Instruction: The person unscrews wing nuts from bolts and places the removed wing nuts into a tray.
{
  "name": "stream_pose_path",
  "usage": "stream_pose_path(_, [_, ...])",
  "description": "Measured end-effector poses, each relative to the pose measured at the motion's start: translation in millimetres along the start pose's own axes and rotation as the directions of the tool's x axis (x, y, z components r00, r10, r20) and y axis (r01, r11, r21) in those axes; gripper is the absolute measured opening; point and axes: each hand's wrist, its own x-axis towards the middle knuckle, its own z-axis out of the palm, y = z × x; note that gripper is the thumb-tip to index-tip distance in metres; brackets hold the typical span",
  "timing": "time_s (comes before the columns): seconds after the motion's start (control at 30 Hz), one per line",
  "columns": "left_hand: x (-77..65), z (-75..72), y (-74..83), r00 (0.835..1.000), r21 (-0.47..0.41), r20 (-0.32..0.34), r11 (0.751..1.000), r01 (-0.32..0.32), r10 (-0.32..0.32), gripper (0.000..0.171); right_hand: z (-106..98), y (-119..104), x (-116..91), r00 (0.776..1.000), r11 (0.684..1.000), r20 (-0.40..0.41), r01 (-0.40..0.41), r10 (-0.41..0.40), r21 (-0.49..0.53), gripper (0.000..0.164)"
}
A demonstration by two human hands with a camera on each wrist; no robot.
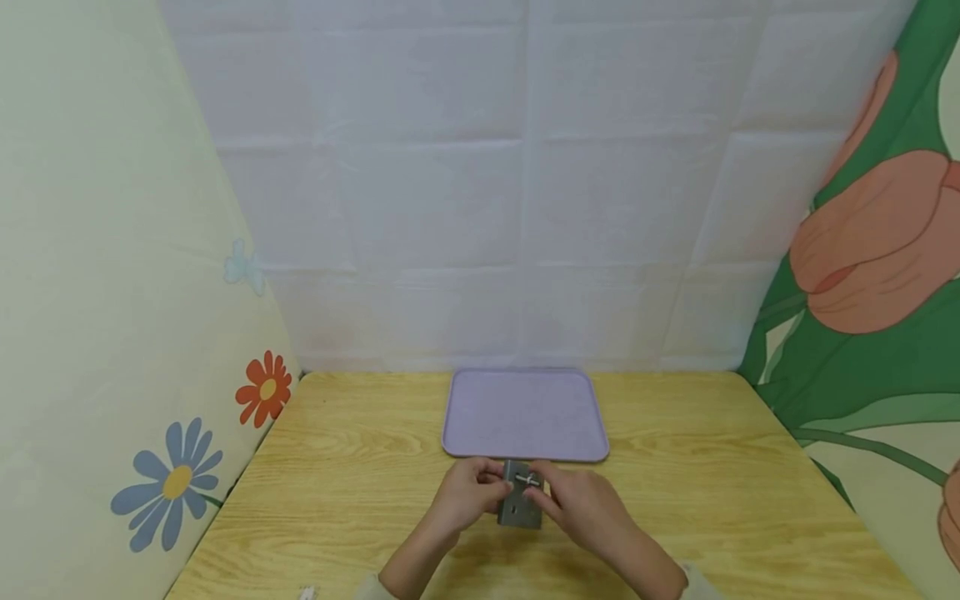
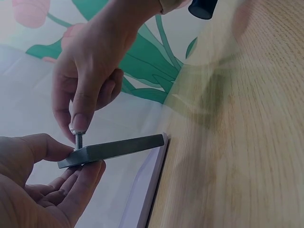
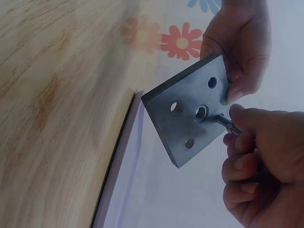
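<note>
A grey rectangular metal plate meets, at one hole, a silver threaded bolt pinched by the right hand; the left hand pinches the plate's edge, above the yellow wood-grain table. A tilted bolt, I'd guess, could jam there.

A pale yellow wood-grain bench with a flat top bears a shallow lavender rectangular tray with rounded corners and, well to the tray's near left, a small, indistinct whitish object.
</note>
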Motion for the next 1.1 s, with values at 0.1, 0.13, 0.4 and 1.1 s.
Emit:
stream_pose_path(0.1, [0.0,-0.3,0.5,1.000,-0.002,0.001,1.000,0.002,-0.002,0.022,0.9,0.4,-0.9,0.998,0.997,-0.040,0.056,-0.058,-0.052,0.025])
stream_pose_path(0.13, [0.2,-0.3,0.4,1.000,-0.002,0.000,1.000,0.002,-0.002,0.022,1.0,0.6,-1.2,0.996,0.996,-0.050,0.069,-0.072,-0.063,0.025])
stream_pose_path(0.4, [1.6,-0.1,-0.4,1.000,0.011,-0.007,1.000,0.010,-0.010,0.021,-0.4,0.6,1.5,0.990,0.971,0.009,-0.142,0.143,0.190,0.023])
stream_pose_path(1.1, [0.8,2.3,0.2,1.000,0.002,-0.008,1.000,-0.001,0.001,0.020,5.7,5.8,5.4,0.850,0.632,0.383,-0.526,0.362,0.570,0.057])
